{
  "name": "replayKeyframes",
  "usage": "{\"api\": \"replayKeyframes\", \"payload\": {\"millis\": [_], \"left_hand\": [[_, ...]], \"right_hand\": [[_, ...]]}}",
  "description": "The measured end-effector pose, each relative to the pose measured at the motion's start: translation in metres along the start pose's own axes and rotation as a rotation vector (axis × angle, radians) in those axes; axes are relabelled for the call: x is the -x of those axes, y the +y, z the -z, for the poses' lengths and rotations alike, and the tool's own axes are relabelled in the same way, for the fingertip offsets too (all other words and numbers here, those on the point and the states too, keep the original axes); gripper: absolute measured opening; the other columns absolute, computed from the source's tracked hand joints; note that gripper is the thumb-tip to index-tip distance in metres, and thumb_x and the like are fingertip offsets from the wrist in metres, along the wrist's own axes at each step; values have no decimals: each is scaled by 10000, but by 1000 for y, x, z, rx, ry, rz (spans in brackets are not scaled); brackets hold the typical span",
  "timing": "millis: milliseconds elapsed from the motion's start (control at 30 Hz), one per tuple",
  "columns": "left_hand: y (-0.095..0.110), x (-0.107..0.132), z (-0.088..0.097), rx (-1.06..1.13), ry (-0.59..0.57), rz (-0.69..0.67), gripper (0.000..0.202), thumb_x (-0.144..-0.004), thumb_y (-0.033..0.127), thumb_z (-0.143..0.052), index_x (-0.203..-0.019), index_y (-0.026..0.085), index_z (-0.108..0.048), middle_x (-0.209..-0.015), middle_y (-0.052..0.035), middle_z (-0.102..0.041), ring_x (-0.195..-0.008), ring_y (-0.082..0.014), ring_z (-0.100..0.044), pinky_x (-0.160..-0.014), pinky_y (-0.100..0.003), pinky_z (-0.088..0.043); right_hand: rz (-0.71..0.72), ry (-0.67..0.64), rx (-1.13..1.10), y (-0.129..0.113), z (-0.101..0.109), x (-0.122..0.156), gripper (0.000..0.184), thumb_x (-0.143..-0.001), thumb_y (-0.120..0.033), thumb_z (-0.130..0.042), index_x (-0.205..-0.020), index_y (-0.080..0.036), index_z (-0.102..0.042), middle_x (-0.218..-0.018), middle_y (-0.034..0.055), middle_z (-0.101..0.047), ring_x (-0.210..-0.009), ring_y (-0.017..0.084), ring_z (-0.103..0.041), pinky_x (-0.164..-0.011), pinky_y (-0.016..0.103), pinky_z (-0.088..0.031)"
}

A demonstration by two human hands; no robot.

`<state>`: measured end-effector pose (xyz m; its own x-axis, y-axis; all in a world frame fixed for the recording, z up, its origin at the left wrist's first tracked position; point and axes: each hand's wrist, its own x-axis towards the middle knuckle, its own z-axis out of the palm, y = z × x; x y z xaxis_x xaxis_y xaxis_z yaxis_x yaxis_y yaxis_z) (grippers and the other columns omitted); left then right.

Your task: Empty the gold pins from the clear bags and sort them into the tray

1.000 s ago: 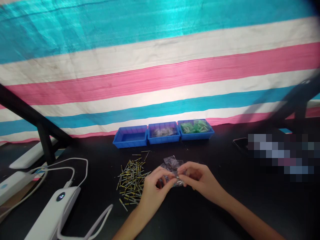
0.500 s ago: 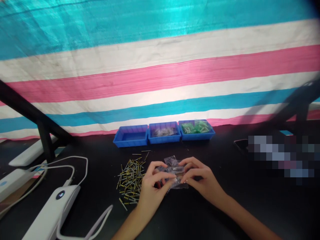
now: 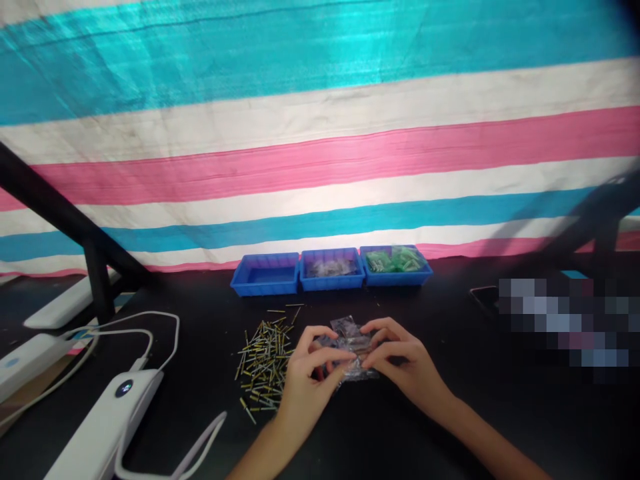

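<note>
Both my hands meet over the black table and pinch a small clear plastic bag (image 3: 350,341) between their fingertips. My left hand (image 3: 310,373) grips its left side with fingers curled, and my right hand (image 3: 400,363) grips its right side. More clear bags lie under and behind the held one. Just left of my left hand lies a heap of several small gold and silver pins (image 3: 264,360). What is inside the held bag is too small to tell.
Three blue trays stand in a row at the back: an empty left tray (image 3: 265,275), a middle tray (image 3: 331,269) with clear bags, a right tray (image 3: 396,265) with green bags. A white power bank (image 3: 107,427) with cables lies front left. A striped tarp hangs behind.
My hands stayed together on the clear bag, shifting slightly lower toward the table and working its edge. The view tilted down a little.
</note>
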<state>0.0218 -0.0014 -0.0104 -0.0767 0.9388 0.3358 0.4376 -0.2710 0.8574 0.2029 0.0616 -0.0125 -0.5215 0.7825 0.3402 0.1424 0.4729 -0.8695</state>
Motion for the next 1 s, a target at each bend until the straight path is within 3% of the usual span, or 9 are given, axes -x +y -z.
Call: {"api": "replayKeyframes", "payload": {"millis": [233, 400, 567, 700, 867, 1000], "left_hand": [[4, -2, 1, -7, 0, 58, 109, -762, 270, -615, -778, 219, -710, -982, -55, -525, -542, -55, -495, -475, -201, -427], [3, -2, 0, 2, 8, 107, 136, -788, 281, -576, -855, 217, -676, -961, -46, -526, -539, -57, -488, -439, -186, -396], [6, -1, -1, 18, 77, 155, 195, -811, 252, -533, -999, 219, -573, -940, -29, -536, -610, -83, -521, -460, -184, -398], [7, 0, -1, 20, 96, 165, 193, -830, 234, -495, -1021, 223, -520, -940, -22, -539, -623, -84, -519, -470, -182, -390], [8, 0, 0, 33, 101, 161, 205, -838, 213, -469, -1041, 222, -489, -950, -27, -534, -622, -83, -515, -484, -184, -400], [8, -1, 2, 37, 124, 161, 209, -835, 207, -462, -1042, 220, -493, -956, -34, -537, -637, -89, -522, -477, -184, -396]], "right_hand": [[-91, -17, 69, -7, 1, -3, 105, -762, -274, -628, -812, -242, -715, -817, 33, -667, -655, 128, -584, -505, 212, -425], [-250, -8, 33, -8, -1, -2, 149, -735, -328, -650, -810, -209, -697, -572, -10, -606, -484, 98, -526, -468, 210, -406], [-375, 33, -227, -1, 0, -4, 254, -768, -385, -602, -906, -174, -635, -683, 20, -656, -456, 80, -515, -427, 197, -415], [-407, 79, -238, 10, 6, -11, 346, -769, -435, -585, -971, -158, -627, -630, 6, -623, -407, 61, -460, -381, 186, -356], [-386, 118, -224, 17, 7, -33, 406, -777, -470, -552, -1004, -140, -620, -565, -28, -534, -383, 52, -400, -368, 192, -317], [-301, 83, -177, 14, -1, -72, 404, -783, -461, -535, -994, -124, -606, -586, -18, -545, -387, 56, -421, -355, 186, -313]]}}
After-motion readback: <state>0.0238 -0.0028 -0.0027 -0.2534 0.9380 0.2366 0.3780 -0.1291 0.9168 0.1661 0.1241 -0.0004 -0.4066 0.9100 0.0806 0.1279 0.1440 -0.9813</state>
